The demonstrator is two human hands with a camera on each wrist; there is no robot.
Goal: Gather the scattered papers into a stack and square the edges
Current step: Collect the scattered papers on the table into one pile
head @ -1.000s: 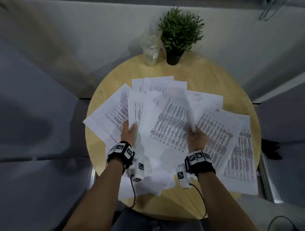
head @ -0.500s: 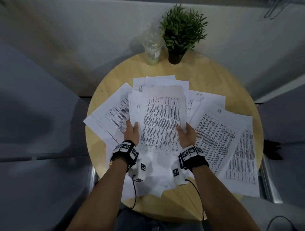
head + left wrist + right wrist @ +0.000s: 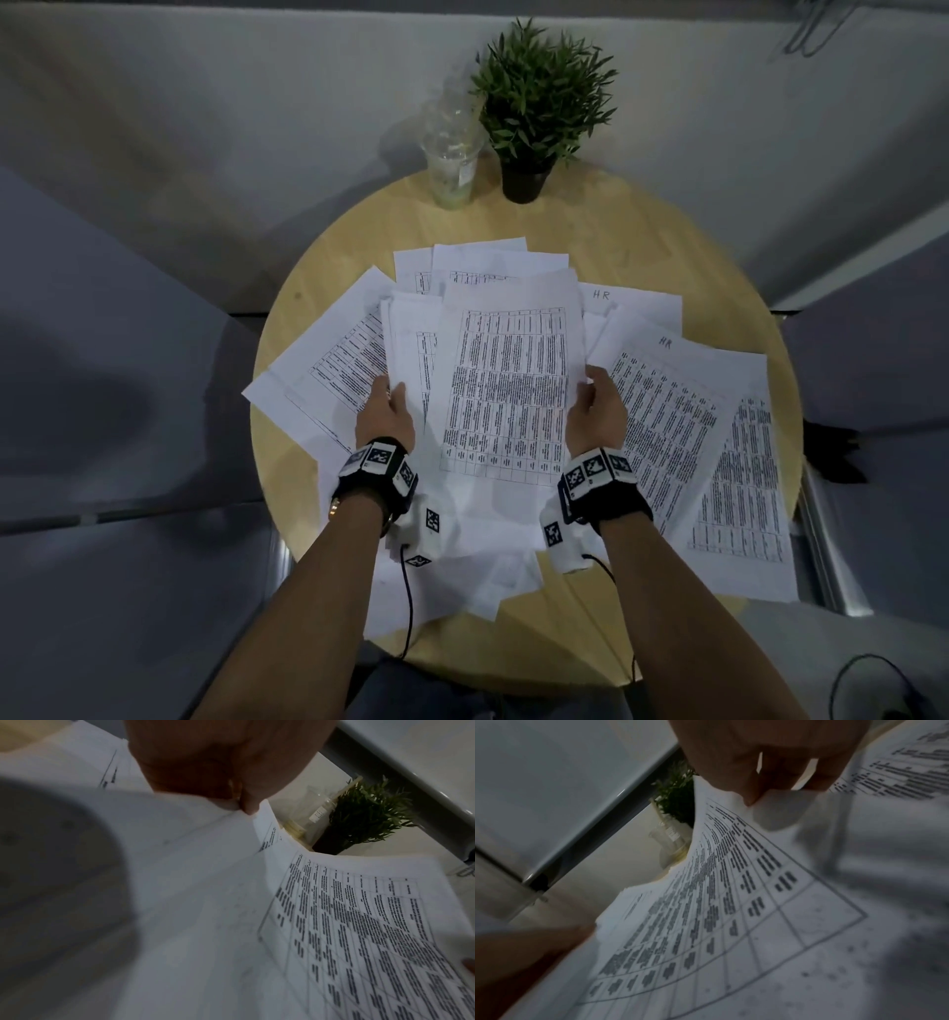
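Several white printed sheets lie fanned over the round wooden table [image 3: 642, 241]. A loose bundle of papers [image 3: 506, 390] is held above the middle of the spread, a table-printed page on top. My left hand [image 3: 387, 406] grips the bundle's left edge, thumb on top [image 3: 248, 805]. My right hand [image 3: 595, 401] pinches the right edge of the top sheet [image 3: 731, 882], thumb tip [image 3: 750, 800] on the paper. More scattered sheets [image 3: 719, 452] lie to the right, others [image 3: 334, 360] to the left.
A potted green plant [image 3: 539, 108] and a clear plastic cup [image 3: 452, 154] stand at the table's far edge. Grey partitions surround the table. A sheet [image 3: 462, 580] hangs over the near edge under my wrists.
The top sheet swung from tilted to straight and settled onto the bundle. My right hand slid to its right edge; both hands moved slightly toward the table's far side.
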